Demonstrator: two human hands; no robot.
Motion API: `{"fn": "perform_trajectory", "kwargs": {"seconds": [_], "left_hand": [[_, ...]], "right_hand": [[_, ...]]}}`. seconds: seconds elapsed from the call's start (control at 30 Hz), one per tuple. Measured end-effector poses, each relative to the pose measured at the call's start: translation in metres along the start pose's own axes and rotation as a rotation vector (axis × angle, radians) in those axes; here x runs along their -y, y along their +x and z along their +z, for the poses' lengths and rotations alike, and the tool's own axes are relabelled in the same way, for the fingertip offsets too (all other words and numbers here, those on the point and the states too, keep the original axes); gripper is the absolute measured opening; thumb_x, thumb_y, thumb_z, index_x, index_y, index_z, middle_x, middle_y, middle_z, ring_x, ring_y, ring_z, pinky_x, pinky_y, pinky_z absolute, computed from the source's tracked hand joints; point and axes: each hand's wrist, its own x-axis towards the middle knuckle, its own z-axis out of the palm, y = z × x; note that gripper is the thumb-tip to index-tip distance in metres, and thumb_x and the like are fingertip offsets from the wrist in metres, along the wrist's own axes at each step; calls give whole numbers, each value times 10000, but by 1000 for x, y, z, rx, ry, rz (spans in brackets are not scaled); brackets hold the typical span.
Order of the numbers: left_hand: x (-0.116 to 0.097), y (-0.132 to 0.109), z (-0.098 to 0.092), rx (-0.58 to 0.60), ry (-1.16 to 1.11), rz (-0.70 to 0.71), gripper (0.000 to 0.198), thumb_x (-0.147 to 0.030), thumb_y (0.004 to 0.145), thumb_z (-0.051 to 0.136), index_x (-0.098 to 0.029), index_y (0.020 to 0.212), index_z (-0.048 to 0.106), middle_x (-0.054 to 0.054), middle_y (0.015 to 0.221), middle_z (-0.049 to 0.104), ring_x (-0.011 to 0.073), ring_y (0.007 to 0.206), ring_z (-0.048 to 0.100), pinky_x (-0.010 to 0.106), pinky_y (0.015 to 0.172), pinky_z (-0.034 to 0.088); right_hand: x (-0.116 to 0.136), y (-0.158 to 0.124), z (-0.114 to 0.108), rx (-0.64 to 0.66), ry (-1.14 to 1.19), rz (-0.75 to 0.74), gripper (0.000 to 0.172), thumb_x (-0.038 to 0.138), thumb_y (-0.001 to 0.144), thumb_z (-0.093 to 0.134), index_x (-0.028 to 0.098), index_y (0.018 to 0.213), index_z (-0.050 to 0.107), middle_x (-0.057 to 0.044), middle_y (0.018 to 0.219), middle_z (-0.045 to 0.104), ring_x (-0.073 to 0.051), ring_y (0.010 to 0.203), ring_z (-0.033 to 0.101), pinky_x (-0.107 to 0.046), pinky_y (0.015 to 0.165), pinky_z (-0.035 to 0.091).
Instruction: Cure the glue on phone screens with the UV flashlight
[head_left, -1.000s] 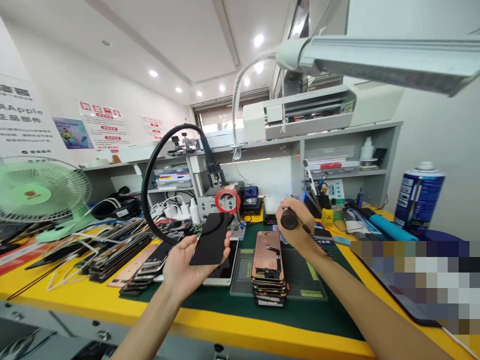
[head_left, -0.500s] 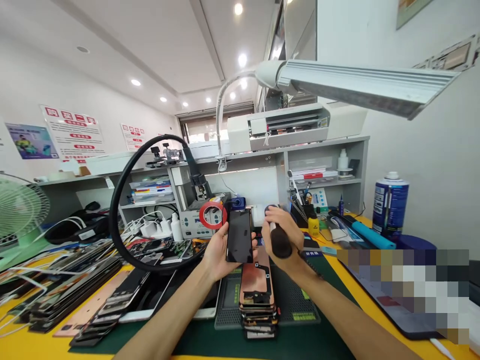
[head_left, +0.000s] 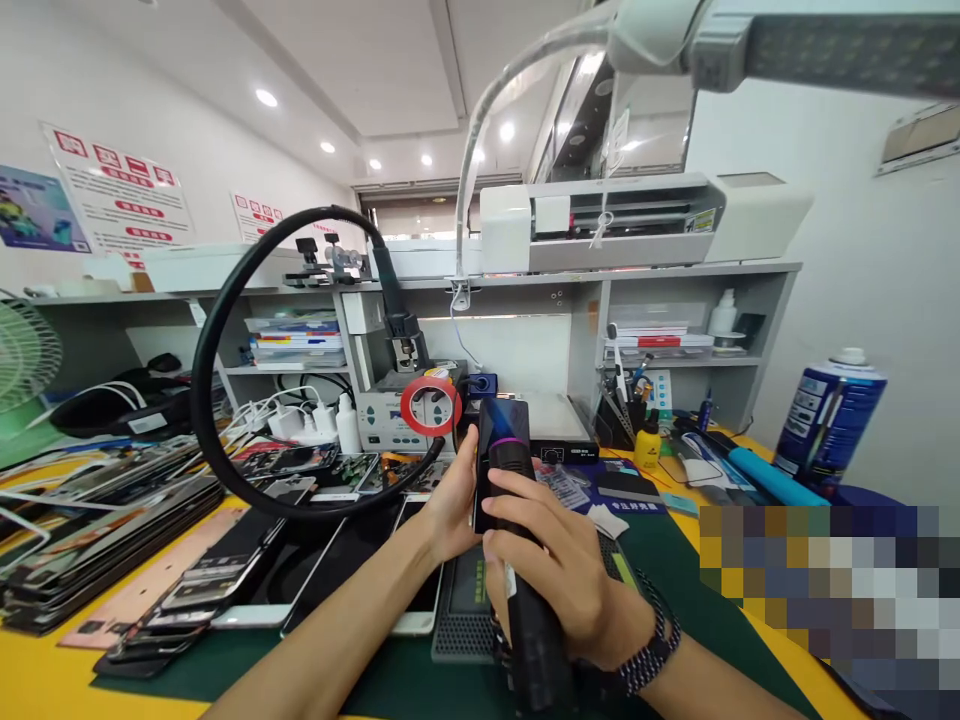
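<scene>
My left hand is closed on the edge of a black phone screen panel, holding it upright above the green mat. My right hand is wrapped round a thick black cylindrical tool whose head, with a purple ring, lies against the panel's face and hides most of it. A beaded bracelet sits on my right wrist. Both hands are close together at the middle of the bench.
Stacks of phone screens and frames cover the left side. A black hose loop, a station with a red tape ring, a tool cup and a blue spray can stand around. A lamp arm hangs overhead.
My left hand brought the panel from the left to the centre and turned it upright. My right hand swung the black tool down and toward me, onto the panel.
</scene>
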Motion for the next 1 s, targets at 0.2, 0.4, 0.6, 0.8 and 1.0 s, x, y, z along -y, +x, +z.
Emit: {"fn": "perform_trajectory", "kwargs": {"seconds": [0.2, 0.4, 0.6, 0.8, 1.0], "left_hand": [[4, -2, 3, 17, 26, -20, 939, -814, 912, 236, -42, 1227, 668, 176, 888, 741, 263, 811, 717, 318, 723, 522], [8, -6, 5, 100, 22, -26, 910, -803, 917, 256, -55, 1210, 683, 182, 915, 741, 297, 899, 716, 361, 817, 529], [9, -10, 6, 117, 26, -15, 877, -803, 909, 306, -75, 1208, 693, 179, 915, 748, 312, 939, 717, 371, 839, 532], [11, -12, 10, 99, 8, -48, 887, -824, 887, 333, -72, 1192, 692, 171, 898, 745, 318, 944, 718, 376, 837, 540], [12, -13, 13, 58, 19, -24, 846, -796, 898, 369, -76, 1207, 688, 167, 907, 746, 317, 964, 719, 375, 856, 543]], "right_hand": [[2, 2, -3, 57, -9, -37, 161, 43, 877, 532, 57, 1003, 631, -207, 1095, 656, -339, 1308, 551, -467, 1022, 564], [2, 4, -6, 67, -43, -31, 155, 66, 898, 514, 82, 985, 642, -189, 1073, 678, -321, 1303, 563, -444, 996, 580], [7, 9, -9, 84, -56, -31, 149, 63, 915, 525, 80, 950, 668, -171, 1069, 694, -309, 1296, 573, -435, 1021, 574], [8, 11, -9, 53, -55, -40, 139, 58, 904, 541, 75, 911, 679, -172, 1035, 700, -314, 1270, 593, -426, 1039, 564], [7, 12, -9, 31, -92, -25, 152, 60, 919, 522, 101, 918, 668, -154, 1039, 705, -295, 1275, 592, -414, 1008, 580]]}}
